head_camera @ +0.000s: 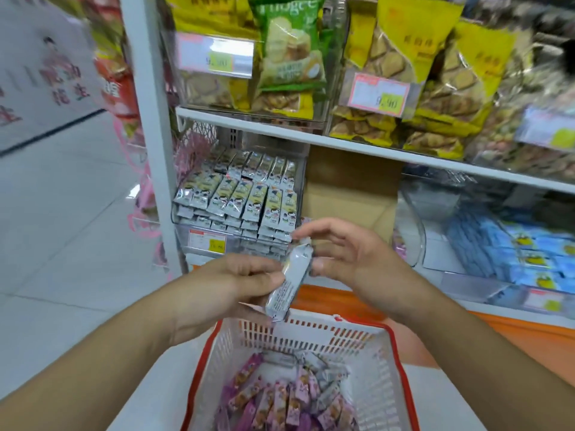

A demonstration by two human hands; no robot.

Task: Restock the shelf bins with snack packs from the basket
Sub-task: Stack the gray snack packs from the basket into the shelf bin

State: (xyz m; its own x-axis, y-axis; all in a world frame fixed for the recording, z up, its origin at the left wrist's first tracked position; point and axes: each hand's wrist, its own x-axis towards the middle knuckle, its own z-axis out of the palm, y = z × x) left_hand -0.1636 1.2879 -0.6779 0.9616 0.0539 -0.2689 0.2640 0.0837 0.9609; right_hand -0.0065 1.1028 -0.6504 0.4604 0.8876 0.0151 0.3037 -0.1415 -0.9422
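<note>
Pinching a silver snack pack point(287, 283) between them, both hands hover above the basket point(378, 365) — the left hand point(241, 283) grips its lower half, the right hand point(343, 255) nips its top edge — purple packs point(280, 402) lie below the fingers.

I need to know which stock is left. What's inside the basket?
The basket holds a heap of purple packs with some silver packs mixed in. What lies under the heap is covered, and the near end is out of frame.
</note>
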